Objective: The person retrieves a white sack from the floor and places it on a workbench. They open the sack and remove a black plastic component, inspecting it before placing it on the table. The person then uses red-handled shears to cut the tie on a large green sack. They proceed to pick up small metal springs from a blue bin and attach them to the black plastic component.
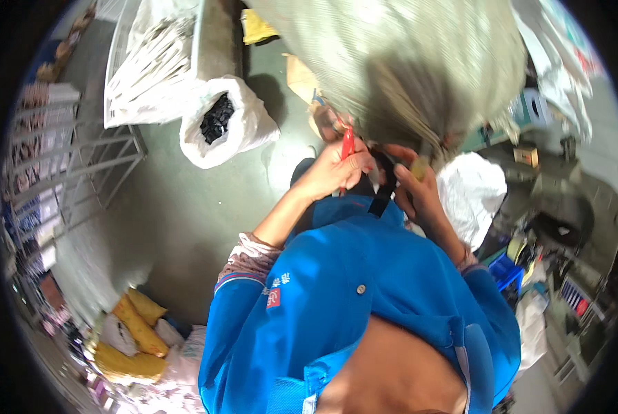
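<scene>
The fingers of my left hand [340,169] are closed around a red-handled tool [348,143], its red length standing up out of my fist, probably so I can steer it with my wrist. My right hand [421,192] is curled, with a yellowish piece [419,167] at its thumb and forefinger; blur and overlap mean I cannot tell whether those fingers are clamped on it. The black strip [380,205] hangs between my two hands, just in front of my blue shirt [364,255]; keeping it close to my body likely gives me a steadier grip and a clear look from above. Beyond my hands a bulging woven sack [405,48] leans in, gathered at its near end, presumably to keep its contents in. To my left, a white sack [254,127] stands on the floor [185,221], mouth open, perhaps leaving its black pieces [217,119] within reach.
</scene>
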The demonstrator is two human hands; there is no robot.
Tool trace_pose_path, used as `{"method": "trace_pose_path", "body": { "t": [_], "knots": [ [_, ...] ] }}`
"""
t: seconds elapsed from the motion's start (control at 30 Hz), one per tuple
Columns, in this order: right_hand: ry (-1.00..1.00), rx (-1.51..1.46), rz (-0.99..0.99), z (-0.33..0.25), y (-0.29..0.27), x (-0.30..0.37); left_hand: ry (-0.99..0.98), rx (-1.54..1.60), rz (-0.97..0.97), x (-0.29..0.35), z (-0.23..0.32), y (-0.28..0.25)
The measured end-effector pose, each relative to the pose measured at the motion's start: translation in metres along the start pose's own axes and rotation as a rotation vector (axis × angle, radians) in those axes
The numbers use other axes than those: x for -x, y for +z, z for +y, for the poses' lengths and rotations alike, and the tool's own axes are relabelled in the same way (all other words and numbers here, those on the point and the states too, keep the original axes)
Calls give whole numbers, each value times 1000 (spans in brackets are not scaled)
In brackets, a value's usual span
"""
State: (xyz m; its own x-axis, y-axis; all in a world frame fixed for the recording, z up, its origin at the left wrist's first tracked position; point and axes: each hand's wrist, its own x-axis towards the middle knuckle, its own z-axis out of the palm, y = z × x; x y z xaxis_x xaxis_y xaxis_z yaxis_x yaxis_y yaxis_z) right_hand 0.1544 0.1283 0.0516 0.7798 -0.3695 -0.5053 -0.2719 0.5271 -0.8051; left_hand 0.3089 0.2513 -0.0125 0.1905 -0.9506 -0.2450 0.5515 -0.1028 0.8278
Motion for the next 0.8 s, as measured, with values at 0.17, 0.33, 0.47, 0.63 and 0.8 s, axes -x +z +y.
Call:
{"method": "trace_pose_path", "body": {
  "t": [0.17,0.33,0.47,0.63,0.8],
  "knots": [
    [-61,244,122,21,39,-7,109,384,452,3,3,-110],
    [69,316,193,31,64,-10,296,905,534,-68,-1,-228],
    [257,347,362,46,65,-11,483,1123,753,-164,15,-276],
    [306,331,564,60,74,0,590,1248,1134,-248,11,-298],
    [405,332,752,88,69,25,569,1102,1018,-297,-28,-304]
  ]
}}
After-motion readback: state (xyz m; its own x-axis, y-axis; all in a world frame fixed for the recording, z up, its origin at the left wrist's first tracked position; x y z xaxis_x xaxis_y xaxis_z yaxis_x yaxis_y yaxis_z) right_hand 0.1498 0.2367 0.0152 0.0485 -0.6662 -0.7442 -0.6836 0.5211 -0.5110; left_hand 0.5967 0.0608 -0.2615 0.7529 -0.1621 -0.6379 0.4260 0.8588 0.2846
